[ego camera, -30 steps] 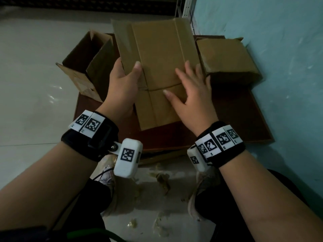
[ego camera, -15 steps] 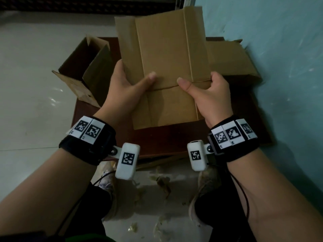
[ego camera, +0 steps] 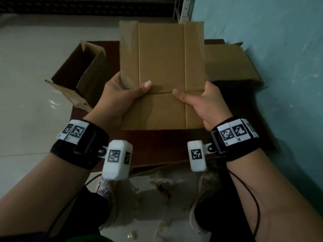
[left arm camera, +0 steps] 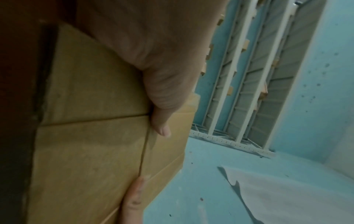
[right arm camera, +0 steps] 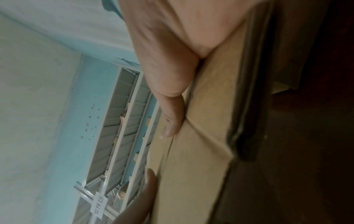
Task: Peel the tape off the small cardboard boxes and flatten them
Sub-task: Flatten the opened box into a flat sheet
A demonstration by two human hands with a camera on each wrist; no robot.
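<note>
Head view showed a flattened brown cardboard box [ego camera: 162, 74] held up in front of the person, above a dark reddish-brown board [ego camera: 157, 145] on the floor. Its long axis ran away from the person, the far short edge pointing toward the back of the room and raised. The left hand [ego camera: 120, 96] grasped the left edge, thumb on the upper face near a crosswise crease; the right hand [ego camera: 204, 103] grasped the right edge the same way. Fingers beneath the cardboard were hidden; each wrist view gave only a thumb and the other hand's thumb tip on the cardboard, blurred. No tape could be made out on the flattened box. An open brown cardboard box [ego camera: 82, 72] stood on the left of the board, and a closed brown cardboard box [ego camera: 230, 65], partly covered by the held one, lay to the right near a teal wall [ego camera: 279, 49]. Compared with half a second before, the flattened box stood slightly higher and squarer in the hands.
</note>
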